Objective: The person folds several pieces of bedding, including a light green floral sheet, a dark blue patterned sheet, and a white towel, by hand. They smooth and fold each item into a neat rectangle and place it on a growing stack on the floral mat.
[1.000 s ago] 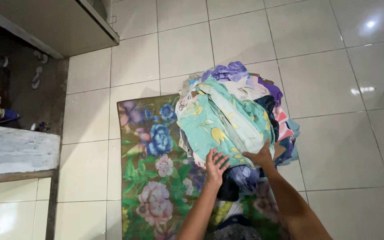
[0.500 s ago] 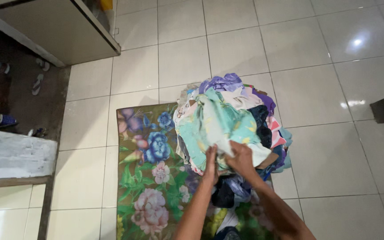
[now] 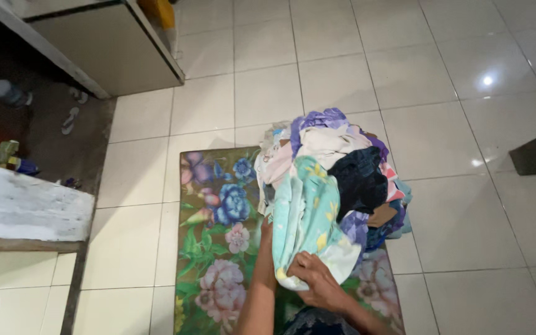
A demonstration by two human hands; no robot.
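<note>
Beside clothes pile (image 3: 342, 167), flowered mat (image 3: 218, 229) (partly covered).

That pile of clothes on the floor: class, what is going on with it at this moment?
A person bends over a heap of mixed laundry that sits partly on a flowered mat on a pale tiled floor. The right hand grips the lower end of a mint-green cloth with yellow flowers, which hangs down from the heap toward the person. The left hand is hidden behind that cloth; only its forearm shows. A dark garment lies uncovered on top of the heap.
</note>
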